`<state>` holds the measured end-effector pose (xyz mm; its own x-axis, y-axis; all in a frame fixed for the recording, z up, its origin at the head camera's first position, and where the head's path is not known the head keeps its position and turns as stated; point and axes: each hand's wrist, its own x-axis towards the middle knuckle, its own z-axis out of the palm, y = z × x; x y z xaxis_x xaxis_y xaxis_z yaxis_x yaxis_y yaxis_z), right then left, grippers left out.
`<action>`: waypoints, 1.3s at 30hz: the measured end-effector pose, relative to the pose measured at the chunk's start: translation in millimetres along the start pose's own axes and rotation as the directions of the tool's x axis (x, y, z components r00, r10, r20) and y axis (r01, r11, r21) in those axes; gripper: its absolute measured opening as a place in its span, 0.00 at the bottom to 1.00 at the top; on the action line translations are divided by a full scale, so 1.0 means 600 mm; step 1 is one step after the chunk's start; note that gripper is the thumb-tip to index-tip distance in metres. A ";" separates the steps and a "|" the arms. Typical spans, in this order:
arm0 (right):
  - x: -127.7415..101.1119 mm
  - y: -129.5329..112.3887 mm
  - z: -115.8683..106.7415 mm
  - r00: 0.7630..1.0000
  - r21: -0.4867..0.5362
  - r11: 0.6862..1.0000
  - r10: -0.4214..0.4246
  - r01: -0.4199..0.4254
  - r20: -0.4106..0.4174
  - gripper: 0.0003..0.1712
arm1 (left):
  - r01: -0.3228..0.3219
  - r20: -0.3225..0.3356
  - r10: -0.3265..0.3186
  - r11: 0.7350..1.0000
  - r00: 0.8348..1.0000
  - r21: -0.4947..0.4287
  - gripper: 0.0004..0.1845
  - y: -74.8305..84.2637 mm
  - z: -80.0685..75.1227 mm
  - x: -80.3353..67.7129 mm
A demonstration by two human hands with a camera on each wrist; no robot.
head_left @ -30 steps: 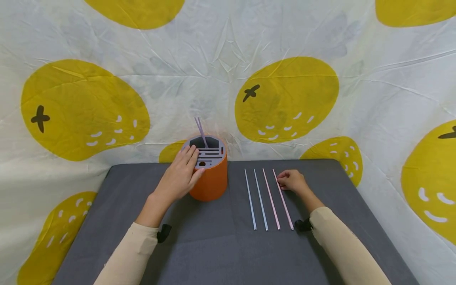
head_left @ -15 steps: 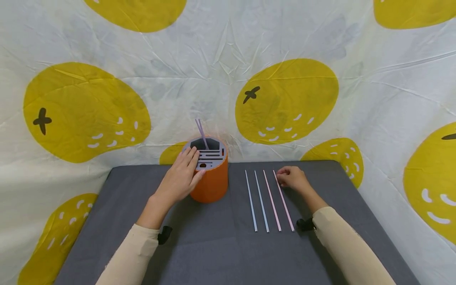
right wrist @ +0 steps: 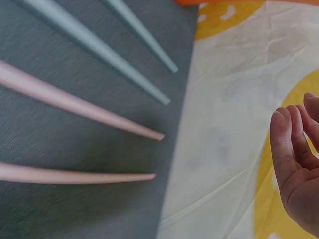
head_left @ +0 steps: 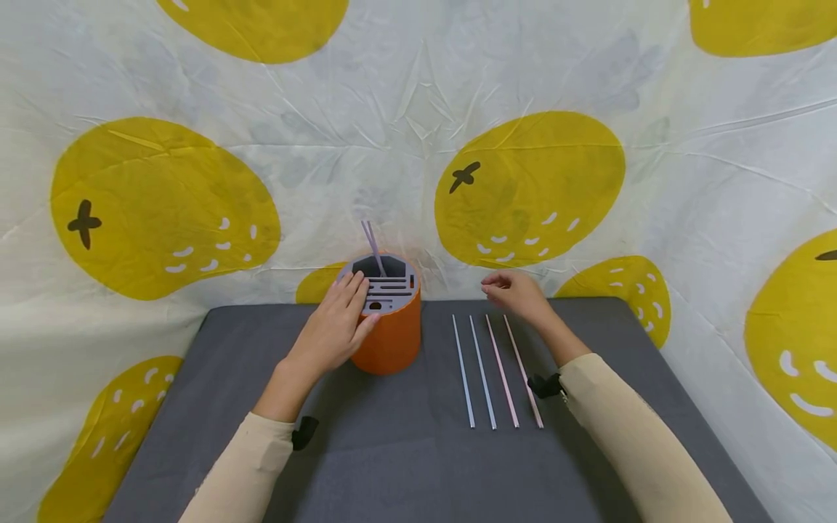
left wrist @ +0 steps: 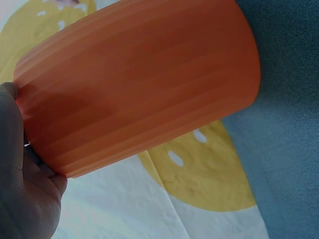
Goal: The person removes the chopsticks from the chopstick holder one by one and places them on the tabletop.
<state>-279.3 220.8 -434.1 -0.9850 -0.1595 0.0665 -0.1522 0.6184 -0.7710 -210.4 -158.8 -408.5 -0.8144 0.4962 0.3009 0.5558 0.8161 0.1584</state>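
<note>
An orange cylindrical holder (head_left: pixel 391 341) with a grey slotted lid (head_left: pixel 391 282) stands at the back of the grey mat (head_left: pixel 392 450); two purple straws (head_left: pixel 371 243) stick out of it. My left hand (head_left: pixel 340 319) rests on it, straight fingers on the lid and thumb against the side; the left wrist view shows the orange wall (left wrist: pixel 139 84) beside my palm (left wrist: pixel 20 189). Two blue straws (head_left: pixel 472 370) and two pink straws (head_left: pixel 513 370) lie side by side on the mat. My right hand (head_left: pixel 510 290) hovers empty above their far ends, fingers (right wrist: pixel 291 154) loosely curled.
A white cloth with large yellow fruit prints (head_left: pixel 530 185) hangs behind and drapes around the mat. The mat's back edge runs just beyond the holder and the straw tips (right wrist: pixel 159 135).
My right hand has lifted off the far end of the rightmost pink straw and moved up and left, holding nothing. The straws and my left hand stay put.
</note>
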 end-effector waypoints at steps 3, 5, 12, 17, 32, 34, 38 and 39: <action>0.013 -0.026 0.007 1.000 0.042 0.999 -0.001 0.001 0.002 0.19 | 0.002 0.002 -0.002 1.000 1.000 -0.002 0.38 0.000 0.000 0.000; 0.021 -0.043 0.012 1.000 0.075 0.997 -0.025 0.025 0.002 0.20 | 0.002 0.003 -0.002 1.000 1.000 -0.003 0.38 0.000 0.000 0.000; 0.048 -0.106 0.035 0.991 0.185 0.973 -0.135 0.137 -0.021 0.20 | 0.005 0.004 -0.005 1.000 1.000 -0.006 0.38 0.001 0.000 0.000; 0.066 -0.151 0.054 0.980 0.213 0.957 -0.193 0.197 -0.040 0.20 | 0.010 0.007 -0.010 1.000 1.000 -0.007 0.38 0.002 0.000 0.000; 0.119 -0.249 0.106 0.967 0.111 0.963 -0.251 0.245 0.044 0.21 | -0.006 -0.012 0.006 1.000 1.000 0.007 0.38 -0.003 0.001 -0.001; 0.122 -0.257 0.113 0.968 0.106 0.965 -0.246 0.240 0.050 0.20 | -0.008 -0.012 0.008 1.000 1.000 0.007 0.38 -0.002 0.001 -0.001; 0.127 -0.266 0.126 0.973 0.060 0.972 -0.228 0.225 0.043 0.18 | -0.018 -0.015 0.019 1.000 1.000 0.015 0.37 -0.001 0.000 -0.002; 0.128 -0.267 0.129 0.973 0.052 0.973 -0.226 0.224 0.038 0.17 | -0.019 -0.016 0.020 1.000 1.000 0.017 0.37 -0.001 -0.001 -0.002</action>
<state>-324.1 50.2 -354.3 -0.9212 -0.3246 0.2146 -0.3644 0.5262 -0.7683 -209.7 -160.0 -408.7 -0.8005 0.5074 0.3188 0.5686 0.8113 0.1364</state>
